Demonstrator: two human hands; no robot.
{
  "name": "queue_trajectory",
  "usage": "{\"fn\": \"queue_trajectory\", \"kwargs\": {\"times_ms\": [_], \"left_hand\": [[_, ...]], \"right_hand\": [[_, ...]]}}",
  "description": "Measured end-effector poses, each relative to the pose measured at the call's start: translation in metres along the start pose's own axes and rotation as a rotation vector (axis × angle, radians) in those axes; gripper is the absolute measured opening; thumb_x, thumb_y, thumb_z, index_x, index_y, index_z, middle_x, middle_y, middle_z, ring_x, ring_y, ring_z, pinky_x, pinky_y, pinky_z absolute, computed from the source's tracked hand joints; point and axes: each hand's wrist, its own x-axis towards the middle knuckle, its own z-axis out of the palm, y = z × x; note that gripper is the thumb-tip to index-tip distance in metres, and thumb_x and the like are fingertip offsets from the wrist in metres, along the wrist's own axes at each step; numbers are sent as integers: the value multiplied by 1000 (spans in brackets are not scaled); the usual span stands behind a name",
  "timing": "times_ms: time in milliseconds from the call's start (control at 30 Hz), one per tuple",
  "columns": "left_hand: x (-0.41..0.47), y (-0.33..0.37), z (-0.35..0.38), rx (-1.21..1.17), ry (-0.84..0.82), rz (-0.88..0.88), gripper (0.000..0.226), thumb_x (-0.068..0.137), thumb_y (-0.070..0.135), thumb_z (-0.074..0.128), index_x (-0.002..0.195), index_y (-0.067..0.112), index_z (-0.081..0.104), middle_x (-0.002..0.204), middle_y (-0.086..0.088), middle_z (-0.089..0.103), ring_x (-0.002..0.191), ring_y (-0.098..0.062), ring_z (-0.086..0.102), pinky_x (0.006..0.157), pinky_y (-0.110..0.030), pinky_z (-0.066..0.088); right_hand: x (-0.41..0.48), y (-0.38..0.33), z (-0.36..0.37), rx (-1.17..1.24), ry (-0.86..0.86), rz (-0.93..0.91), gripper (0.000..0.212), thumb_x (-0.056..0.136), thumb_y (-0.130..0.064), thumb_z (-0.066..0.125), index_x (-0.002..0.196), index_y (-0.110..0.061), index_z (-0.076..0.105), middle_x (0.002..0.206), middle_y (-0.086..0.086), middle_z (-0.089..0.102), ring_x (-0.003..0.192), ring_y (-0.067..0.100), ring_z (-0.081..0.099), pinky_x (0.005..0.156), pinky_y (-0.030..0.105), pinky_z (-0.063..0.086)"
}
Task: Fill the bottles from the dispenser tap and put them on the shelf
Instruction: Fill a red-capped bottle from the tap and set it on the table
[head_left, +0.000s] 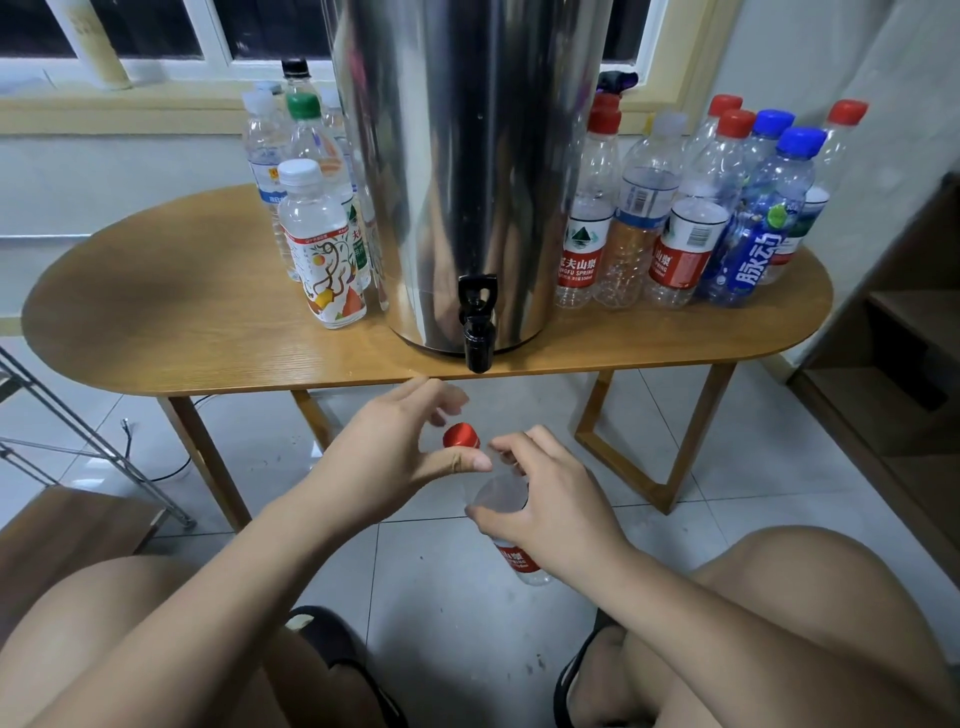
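Observation:
A steel dispenser (467, 171) stands on the wooden table (171, 322), its black tap (478, 325) overhanging the front edge. Below the tap, my right hand (545, 499) grips a clear bottle with a red label (514, 556) by its upper body. My left hand (410, 441) pinches the bottle's red cap (461, 435) between thumb and fingers; whether the cap is on the neck or lifted off I cannot tell. Left of the dispenser stand several bottles (317, 244), some holding water. Several empty capped bottles (691, 218) crowd the table to its right.
A wooden shelf unit (893, 332) sits at the right edge. A metal rack frame (78, 441) leans at the left over a wooden surface. The floor is tiled, with a cable under the table. My knees and sandalled feet fill the bottom.

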Motion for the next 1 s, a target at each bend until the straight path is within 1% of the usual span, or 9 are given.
{"fn": "queue_trajectory", "kwargs": {"times_ms": [100, 200, 300, 400, 533, 667, 800, 900, 1000], "left_hand": [[-3, -5, -8, -160, -66, 106, 48, 92, 53, 78, 137, 39, 69, 133, 25, 68, 125, -1, 63, 95, -32, 60], [-4, -14, -10, -164, -101, 140, 39, 96, 28, 82, 132, 42, 74, 127, 26, 71, 123, -5, 66, 93, -33, 61], [-4, -13, -11, -173, -25, 89, 37, 86, 49, 83, 122, 42, 77, 116, 25, 75, 113, -4, 69, 88, -36, 61], [-2, -11, -14, -184, 47, 40, 47, 76, 66, 82, 112, 37, 80, 103, 21, 78, 103, -4, 71, 80, -21, 56], [7, -22, -23, -162, 186, -13, 40, 78, 65, 83, 105, 35, 81, 96, 17, 78, 97, -4, 71, 76, -18, 52], [20, -40, -37, -68, 332, -66, 52, 76, 70, 76, 109, 30, 82, 95, 16, 75, 92, -1, 67, 76, -18, 53], [31, -57, -45, 14, 324, -160, 48, 81, 61, 78, 119, 31, 79, 111, 7, 72, 102, -17, 67, 83, -38, 58], [37, -62, -42, 51, 321, -185, 41, 87, 45, 85, 124, 30, 79, 116, 4, 69, 106, -19, 64, 84, -36, 53], [39, -66, -40, 25, 323, -186, 45, 87, 45, 86, 127, 28, 78, 118, 6, 68, 105, -15, 61, 81, -27, 49]], "right_hand": [[0, -1, -2, 32, -17, 17, 68, 76, -63, 85, 133, -36, 59, 116, -21, 49, 109, 4, 57, 91, 33, 56], [0, -1, -3, 52, -43, 12, 67, 76, -61, 85, 133, -36, 59, 118, -22, 51, 110, 2, 57, 93, 32, 57], [0, -2, -2, 77, -60, 10, 67, 77, -60, 85, 134, -39, 57, 121, -24, 51, 112, 2, 57, 94, 31, 57], [1, -4, -2, 98, -44, 21, 62, 78, -56, 87, 129, -41, 56, 120, -24, 59, 112, 0, 60, 93, 29, 56], [4, -2, -2, 150, -24, 75, 59, 75, -57, 90, 121, -41, 57, 115, -24, 66, 108, -2, 63, 92, 31, 57], [7, 1, -4, 186, -24, 112, 64, 77, -58, 90, 127, -43, 54, 122, -24, 65, 111, -2, 63, 96, 32, 59], [11, 3, -6, 206, -24, 133, 68, 79, -58, 89, 135, -45, 53, 128, -25, 64, 114, -2, 63, 98, 33, 60], [15, 5, -7, 209, -14, 141, 66, 80, -57, 89, 135, -42, 56, 127, -24, 64, 114, -2, 63, 97, 30, 59], [21, 7, -8, 217, 23, 151, 67, 80, -56, 90, 136, -39, 58, 128, -24, 66, 114, -4, 63, 96, 26, 58]]}}
